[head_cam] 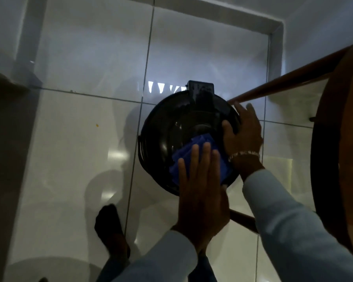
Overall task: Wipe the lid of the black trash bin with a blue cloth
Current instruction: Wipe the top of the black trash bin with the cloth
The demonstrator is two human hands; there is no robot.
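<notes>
Two hands on it: our left hand (200, 192) lies flat, fingers straight, pressing the blue cloth (200, 157) onto the lid (171, 127) at 6 o'clock, while our right hand (243, 133) cups the rim at 3, so the bin probably doesn't slide.

Glossy white floor tiles (80, 159) with dark grout lines mirror a bright window glare (sharpest near the centre), a pale skirting board (277, 31) edges the white walls (324, 21), and a round wooden stool (338, 159) with slanted legs stands at right.

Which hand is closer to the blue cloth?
Left. The left hand presses flat on the blue cloth; the right hand grips the round black lid's edge beside it.
</notes>
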